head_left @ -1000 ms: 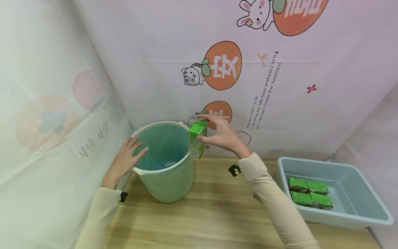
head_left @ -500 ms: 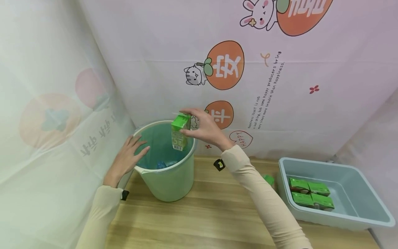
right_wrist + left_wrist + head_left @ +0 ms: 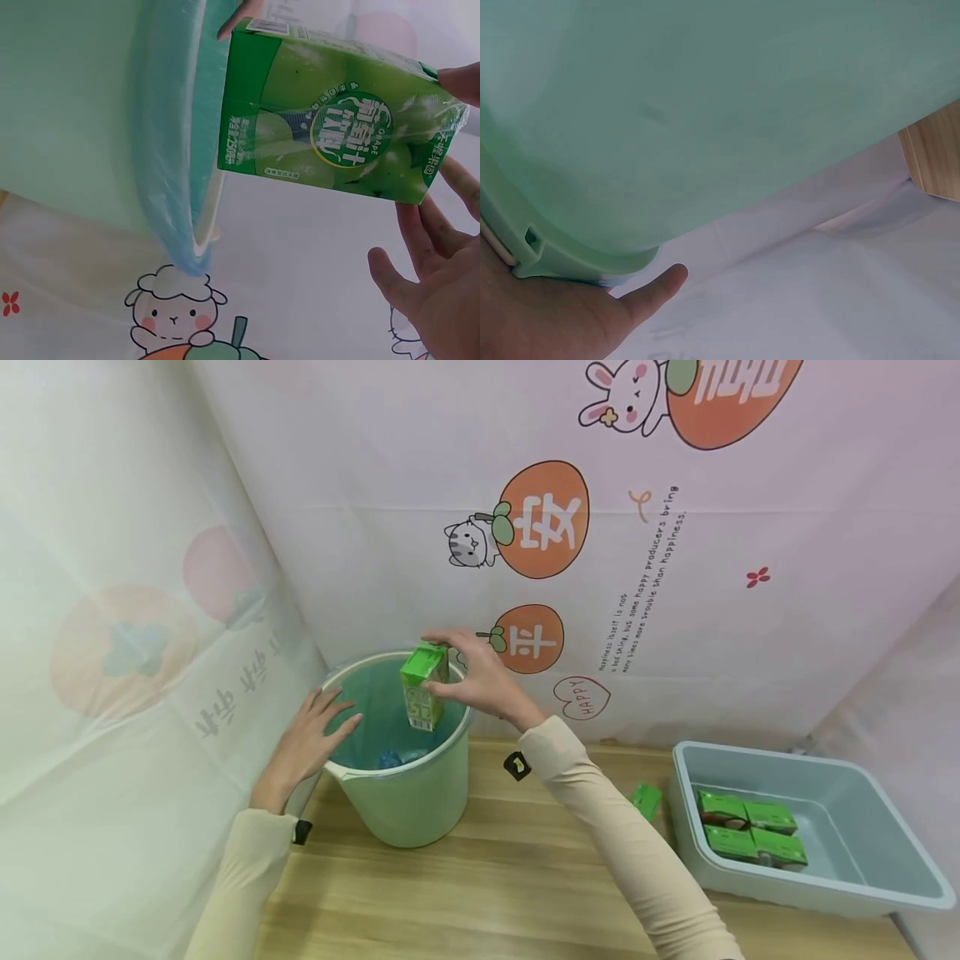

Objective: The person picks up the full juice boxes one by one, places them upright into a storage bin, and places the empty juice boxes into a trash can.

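Note:
My right hand (image 3: 483,677) pinches a green grape juice box (image 3: 423,687) between thumb and fingers near its top. The juice box hangs upright over the mouth of a pale green bucket (image 3: 420,814). In the right wrist view, the box's printed front (image 3: 300,105) faces the camera, beside the bucket's rim. My left hand (image 3: 303,739) rests on the bucket's left rim with fingers spread and relaxed; its thumb (image 3: 656,294) sticks out straight in the left wrist view. A bluish plastic liner (image 3: 169,150) covers the rim. Something blue (image 3: 390,759) lies at the bucket's bottom.
A grey-blue tub (image 3: 832,760) with several green juice boxes (image 3: 750,828) stands at the right on the wooden table (image 3: 480,893). Another green box (image 3: 646,800) lies just left of the tub. Printed cloth walls (image 3: 375,552) enclose the back and left.
My right hand has carried the juice box leftward from the bucket's right rim to over its opening. The left hand has stayed on the rim. The green box beside the tub has come into sight.

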Action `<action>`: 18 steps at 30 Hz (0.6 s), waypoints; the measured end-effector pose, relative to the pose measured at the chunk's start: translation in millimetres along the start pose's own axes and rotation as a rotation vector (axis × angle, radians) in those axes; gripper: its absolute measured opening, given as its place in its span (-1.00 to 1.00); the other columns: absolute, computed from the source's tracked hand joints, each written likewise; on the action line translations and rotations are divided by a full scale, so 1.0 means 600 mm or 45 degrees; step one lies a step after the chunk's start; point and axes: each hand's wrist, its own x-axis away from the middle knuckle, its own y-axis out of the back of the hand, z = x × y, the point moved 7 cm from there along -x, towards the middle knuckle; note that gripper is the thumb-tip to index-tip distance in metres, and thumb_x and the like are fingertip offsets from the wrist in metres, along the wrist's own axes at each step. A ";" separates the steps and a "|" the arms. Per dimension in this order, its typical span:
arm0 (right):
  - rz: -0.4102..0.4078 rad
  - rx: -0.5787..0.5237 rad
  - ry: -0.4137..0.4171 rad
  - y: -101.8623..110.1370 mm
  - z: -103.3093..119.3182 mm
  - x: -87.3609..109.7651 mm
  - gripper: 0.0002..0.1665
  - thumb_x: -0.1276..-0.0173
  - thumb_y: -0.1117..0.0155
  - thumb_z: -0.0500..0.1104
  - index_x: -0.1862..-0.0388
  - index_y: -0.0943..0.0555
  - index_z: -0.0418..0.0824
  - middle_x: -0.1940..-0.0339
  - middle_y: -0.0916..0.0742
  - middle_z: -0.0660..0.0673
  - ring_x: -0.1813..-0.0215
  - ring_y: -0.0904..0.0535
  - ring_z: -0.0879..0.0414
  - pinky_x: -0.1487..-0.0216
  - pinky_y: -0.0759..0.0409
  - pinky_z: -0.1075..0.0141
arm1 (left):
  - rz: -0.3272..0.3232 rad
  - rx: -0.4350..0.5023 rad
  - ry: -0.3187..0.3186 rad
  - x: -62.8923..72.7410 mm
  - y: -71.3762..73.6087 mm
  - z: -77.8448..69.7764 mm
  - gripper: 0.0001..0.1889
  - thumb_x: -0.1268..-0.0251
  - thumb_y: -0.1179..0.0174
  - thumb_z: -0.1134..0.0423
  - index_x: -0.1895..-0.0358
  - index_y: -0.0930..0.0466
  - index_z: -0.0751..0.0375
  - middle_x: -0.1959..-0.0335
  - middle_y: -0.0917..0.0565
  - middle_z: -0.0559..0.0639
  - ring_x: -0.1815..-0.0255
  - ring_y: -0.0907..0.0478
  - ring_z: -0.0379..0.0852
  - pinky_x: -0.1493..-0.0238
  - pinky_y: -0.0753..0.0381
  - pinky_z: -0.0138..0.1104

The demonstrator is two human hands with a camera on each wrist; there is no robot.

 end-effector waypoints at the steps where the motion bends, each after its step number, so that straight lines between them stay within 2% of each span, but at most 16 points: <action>1: 0.001 -0.008 -0.001 -0.004 -0.002 0.000 -0.23 -0.33 -0.57 -0.19 -0.49 -0.52 -0.25 -0.35 -0.64 -0.18 -0.36 -0.51 -0.04 -0.46 -0.46 -0.07 | -0.001 0.000 0.002 0.000 0.000 0.001 -0.36 -0.70 0.02 -0.13 -0.50 -0.46 0.32 -0.66 -0.17 0.33 -0.70 0.16 0.41 -0.55 0.01 0.39; 5: 0.003 0.003 -0.030 -0.017 -0.011 -0.002 -0.23 -0.35 -0.57 -0.16 -0.50 -0.51 -0.21 -0.37 -0.62 -0.19 -0.37 -0.50 -0.04 -0.45 -0.46 -0.05 | -0.004 0.003 0.007 -0.001 -0.001 0.004 -0.33 -0.70 0.05 -0.18 -0.50 -0.47 0.32 -0.67 -0.16 0.32 -0.71 0.17 0.39 -0.56 0.02 0.38; 10: 0.005 0.043 -0.054 -0.021 -0.021 0.005 -0.18 -0.36 -0.57 -0.07 -0.54 -0.48 -0.16 -0.47 -0.52 -0.19 -0.48 -0.41 -0.09 -0.47 -0.42 -0.14 | -0.003 0.009 0.000 -0.005 -0.002 0.004 -0.32 -0.70 0.06 -0.20 -0.50 -0.46 0.32 -0.67 -0.16 0.32 -0.71 0.17 0.39 -0.56 0.02 0.38; 18: -0.034 0.026 -0.052 0.003 -0.052 0.047 -0.18 -0.34 -0.58 -0.12 -0.52 -0.48 -0.24 -0.48 -0.52 -0.22 -0.47 -0.43 -0.14 -0.45 -0.44 -0.19 | 0.000 0.019 0.015 0.002 0.001 0.002 -0.33 -0.70 0.06 -0.18 -0.50 -0.45 0.32 -0.68 -0.15 0.31 -0.71 0.18 0.40 -0.53 -0.01 0.41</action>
